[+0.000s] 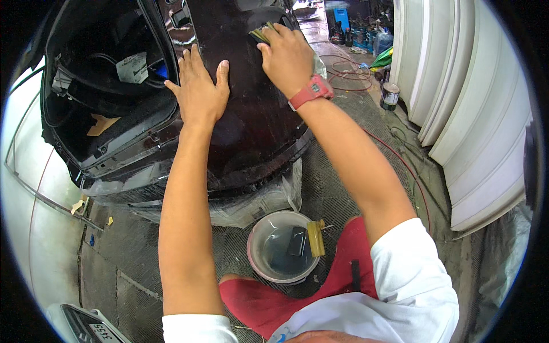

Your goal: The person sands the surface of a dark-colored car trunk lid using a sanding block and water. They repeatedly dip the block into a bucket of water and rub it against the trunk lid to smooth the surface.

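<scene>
A dark maroon car body panel (pixel 240 108) fills the upper middle, its surface partly glossy and smudged. My left hand (pixel 201 94) lies flat on it with fingers spread, beside the opening edge, holding nothing. Farther right and higher, my right hand (pixel 289 60) presses a folded olive-yellow piece of sandpaper (pixel 260 34) to the panel near its far right edge. Its fingers cover much of the sandpaper. A red watch (pixel 316 88) is on my right wrist. Below the panel, between my knees, a round basin (pixel 255 258) holds cloudy water and a dark block (pixel 297 241).
A yellow rolled or folded piece (pixel 315 239) rests over the basin's right rim. Masking sheet (pixel 286 194) hangs under the panel. At left gapes the car's opening (pixel 103 74). A red hose (pixel 394 154), a paint can (pixel 390 96) and white folding panels (pixel 474 114) are at right.
</scene>
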Motion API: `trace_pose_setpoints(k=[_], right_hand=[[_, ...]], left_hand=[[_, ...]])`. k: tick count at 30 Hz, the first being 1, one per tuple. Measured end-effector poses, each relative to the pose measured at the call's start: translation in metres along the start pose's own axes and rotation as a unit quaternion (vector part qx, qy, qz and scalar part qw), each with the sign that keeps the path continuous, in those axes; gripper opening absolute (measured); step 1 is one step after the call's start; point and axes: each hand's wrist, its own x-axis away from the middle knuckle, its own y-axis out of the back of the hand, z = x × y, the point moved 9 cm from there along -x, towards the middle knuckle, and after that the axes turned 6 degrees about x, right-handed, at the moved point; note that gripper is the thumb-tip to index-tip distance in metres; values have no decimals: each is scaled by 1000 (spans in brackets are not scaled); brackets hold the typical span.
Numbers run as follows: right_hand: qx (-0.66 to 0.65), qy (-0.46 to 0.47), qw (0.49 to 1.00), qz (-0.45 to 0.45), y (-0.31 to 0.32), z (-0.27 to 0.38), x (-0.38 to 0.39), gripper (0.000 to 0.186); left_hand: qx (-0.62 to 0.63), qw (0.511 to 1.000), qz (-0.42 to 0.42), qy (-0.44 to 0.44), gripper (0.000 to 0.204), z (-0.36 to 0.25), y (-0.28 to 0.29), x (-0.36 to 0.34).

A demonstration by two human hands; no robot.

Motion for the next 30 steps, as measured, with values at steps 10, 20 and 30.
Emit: trace_pose_setpoints(k=[10,20,30], right_hand=[[-218,-3,974,56,98,10,103,37],[-291,-433,794,312,69,-96,476,35],[-335,-513,716,335,54,-115,538,33]], left_hand=[[-30,973,-143,-177,51,-33,52,20],[-159,937,39,-310,60,-79,20,39],[-301,903,6,-305,58,-90,17,-17]])
